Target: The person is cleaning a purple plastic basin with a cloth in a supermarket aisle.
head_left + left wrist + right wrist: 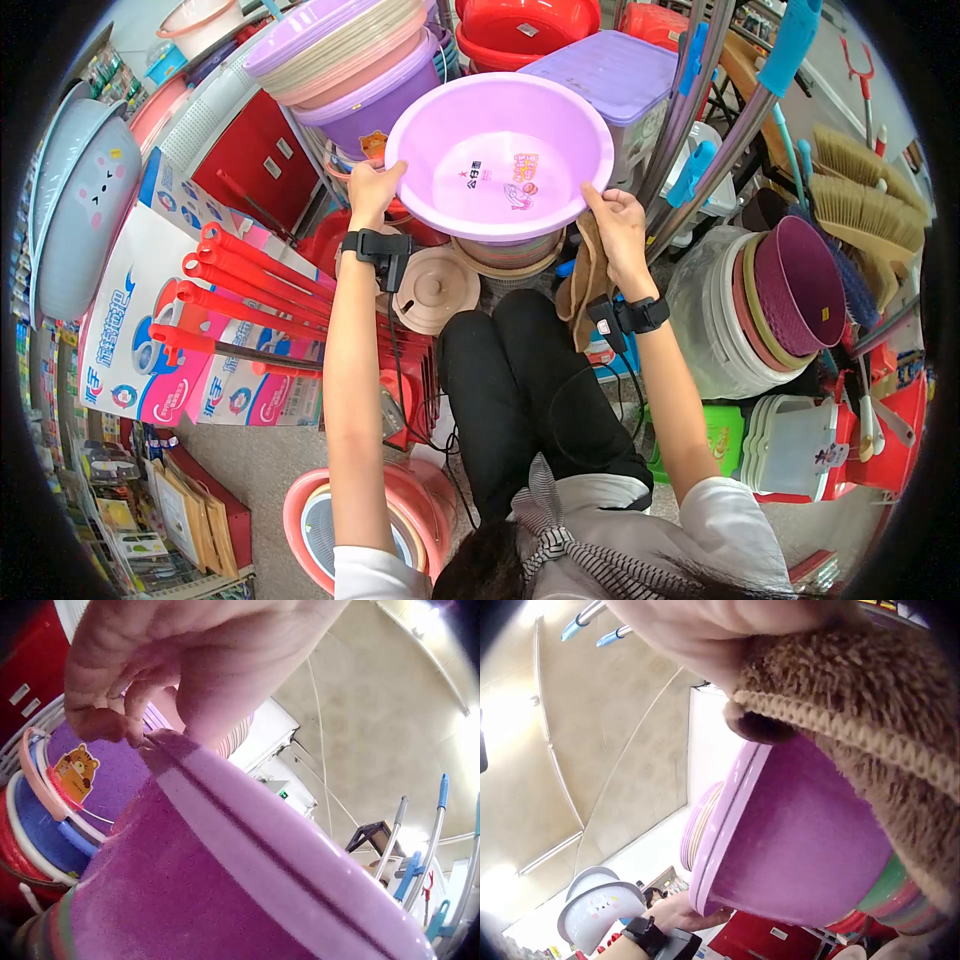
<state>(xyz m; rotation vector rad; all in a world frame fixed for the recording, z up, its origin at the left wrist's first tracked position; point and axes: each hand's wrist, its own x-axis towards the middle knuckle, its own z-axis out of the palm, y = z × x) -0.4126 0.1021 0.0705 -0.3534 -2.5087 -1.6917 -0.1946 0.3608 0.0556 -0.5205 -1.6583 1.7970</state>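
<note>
A light purple plastic basin (pixel 500 120) with printed characters and a cartoon inside is held up in front of the person, over a stack of other basins (pixel 508 255). My left hand (pixel 375 190) pinches its left rim, and the left wrist view shows the fingertips at the rim's edge. On the opposite side my right hand (pixel 620 230) grips the rim, thumb at the edge and fingers curled. A brown fluffy cloth (pixel 847 682) with a stitched border hangs from that hand, against the outside of the basin, hiding most of its fingers.
Red-handled poles (pixel 250 305) stand at the left before printed boxes (pixel 150 310). Blue-gripped poles (pixel 715 130) rise close by the right hand. Stacked buckets (pixel 720 320) stand at the right; a pink tub (pixel 300 510) is low at the left. A lidded purple bin (pixel 605 75) sits behind.
</note>
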